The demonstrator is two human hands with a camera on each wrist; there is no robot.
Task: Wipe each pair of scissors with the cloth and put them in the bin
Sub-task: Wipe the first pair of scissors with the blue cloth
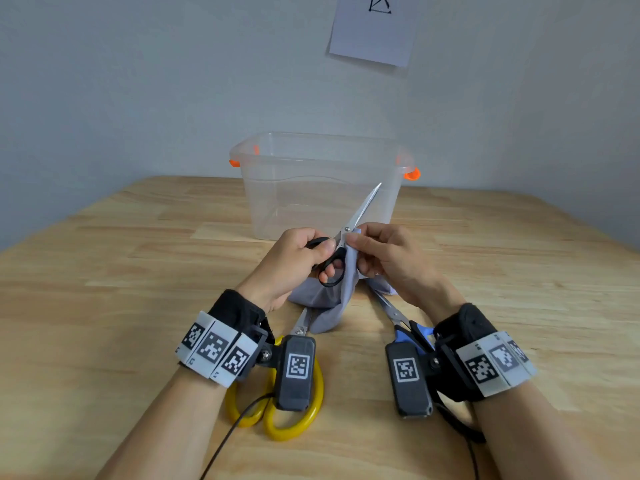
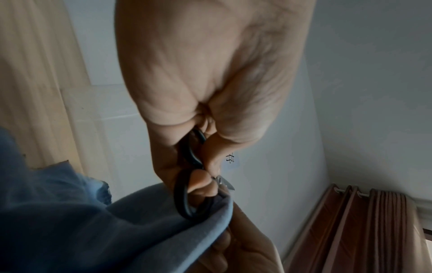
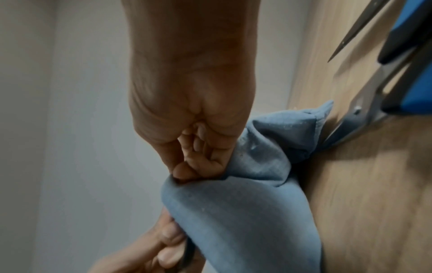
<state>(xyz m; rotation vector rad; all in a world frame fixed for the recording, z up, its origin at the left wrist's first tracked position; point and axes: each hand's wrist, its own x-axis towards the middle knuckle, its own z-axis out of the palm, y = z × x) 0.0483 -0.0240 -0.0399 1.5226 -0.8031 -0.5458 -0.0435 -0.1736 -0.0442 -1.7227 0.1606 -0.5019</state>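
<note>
Pale wooden surface [image 1: 104,306]; grey wall [image 1: 138,81] behind; paper sheet [image 1: 372,29] pinned far right; brown curtain [image 2: 362,230] lower right.

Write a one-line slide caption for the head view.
Left hand holds black-handled scissors while right hand pinches the cloth at the blades, before the clear bin.

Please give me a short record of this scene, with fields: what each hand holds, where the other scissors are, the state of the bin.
left hand: left hand grips the black-handled scissors by the handles, blades pointing up toward the bin
right hand: right hand pinches the grey-blue cloth against the blades near the pivot
waiting on table: yellow-handled scissors; blue-handled scissors, its tip under the cloth
bin: clear plastic bin with orange clips, behind the hands, no scissors seen inside
surface: wooden table
</note>
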